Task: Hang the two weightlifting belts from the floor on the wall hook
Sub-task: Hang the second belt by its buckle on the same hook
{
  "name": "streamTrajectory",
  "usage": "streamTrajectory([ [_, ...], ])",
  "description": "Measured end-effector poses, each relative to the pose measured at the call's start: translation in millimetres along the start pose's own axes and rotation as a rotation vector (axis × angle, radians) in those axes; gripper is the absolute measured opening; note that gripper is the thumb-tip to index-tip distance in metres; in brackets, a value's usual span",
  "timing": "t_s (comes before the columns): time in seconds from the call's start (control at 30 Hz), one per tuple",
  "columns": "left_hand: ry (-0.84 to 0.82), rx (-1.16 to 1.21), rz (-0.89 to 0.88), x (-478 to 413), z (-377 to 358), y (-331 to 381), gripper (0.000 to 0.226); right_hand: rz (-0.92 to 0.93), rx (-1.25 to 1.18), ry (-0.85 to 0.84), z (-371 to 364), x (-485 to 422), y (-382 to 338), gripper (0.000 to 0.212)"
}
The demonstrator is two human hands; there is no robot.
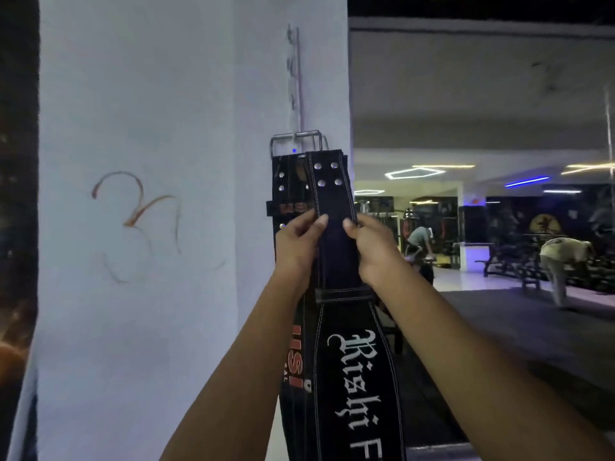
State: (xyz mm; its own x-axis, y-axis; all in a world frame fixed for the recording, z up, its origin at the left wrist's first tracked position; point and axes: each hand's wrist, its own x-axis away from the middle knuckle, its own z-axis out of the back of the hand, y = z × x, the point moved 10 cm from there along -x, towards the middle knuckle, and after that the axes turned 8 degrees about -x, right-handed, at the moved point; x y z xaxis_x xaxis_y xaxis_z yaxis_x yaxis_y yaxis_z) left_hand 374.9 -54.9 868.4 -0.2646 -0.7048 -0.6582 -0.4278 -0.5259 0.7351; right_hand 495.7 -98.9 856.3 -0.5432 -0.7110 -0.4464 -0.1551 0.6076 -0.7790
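Two black weightlifting belts hang side by side against a white pillar. The rear belt (289, 188), with red lettering, hangs by its metal buckle (294, 138) from a small wall hook (294, 136). The front belt (336, 254), with white gothic lettering, overlaps it on the right, its top end level with the buckle. My left hand (298, 242) pinches the front belt's left edge and my right hand (371, 247) pinches its right edge, both just below the rivets. Whether the front belt's buckle sits on the hook is hidden.
The white pillar (149, 227) carries a vertical hook rail (296, 78) and an orange scribble. To the right a dim gym opens up, with two people (562, 261) bent over near benches and machines on a dark floor.
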Motion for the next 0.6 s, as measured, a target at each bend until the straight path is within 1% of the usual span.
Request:
streamTrajectory([
  [0.07, -0.11, -0.044, 0.009, 1.6, -3.9, -8.0, 0.033, 0.022, -0.034, 0.025, 1.9, -1.3, -2.6, 0.025],
  [0.13, -0.197, -0.142, 0.036, 7.4, -3.7, -22.3, 0.037, 0.048, -0.055, 0.046, 2.0, -3.2, -9.6, 0.025],
  [0.2, -0.251, -0.209, 0.089, 16.0, -2.3, -38.4, 0.035, 0.073, -0.064, 0.072, 1.9, -5.6, -19.2, 0.024],
  [0.3, -0.244, -0.145, 0.135, 28.2, 2.6, -49.9, 0.027, 0.095, -0.061, 0.096, -1.4, -10.3, -33.2, 0.021],
  [0.33, -0.237, -0.156, 0.119, 30.3, 4.9, -50.3, 0.026, 0.094, -0.069, 0.098, -3.3, -11.9, -36.2, 0.021],
  [0.4, -0.277, -0.212, 0.089, 35.4, 5.8, -51.4, 0.022, 0.091, -0.079, 0.102, -6.7, -15.2, -39.6, 0.02],
  [0.47, -0.312, -0.225, 0.098, 38.8, 8.2, -52.2, 0.017, 0.081, -0.079, 0.103, -10.8, -17.4, -40.1, 0.02],
  [0.53, -0.312, -0.206, 0.093, 35.5, 11.6, -48.1, 0.019, 0.075, -0.102, 0.086, -16.6, -18.6, -41.2, 0.022],
  [0.6, -0.276, -0.188, 0.074, 28.1, 15.4, -41.0, 0.023, 0.06, -0.117, 0.021, -24.8, -19.0, -42.6, 0.026],
])
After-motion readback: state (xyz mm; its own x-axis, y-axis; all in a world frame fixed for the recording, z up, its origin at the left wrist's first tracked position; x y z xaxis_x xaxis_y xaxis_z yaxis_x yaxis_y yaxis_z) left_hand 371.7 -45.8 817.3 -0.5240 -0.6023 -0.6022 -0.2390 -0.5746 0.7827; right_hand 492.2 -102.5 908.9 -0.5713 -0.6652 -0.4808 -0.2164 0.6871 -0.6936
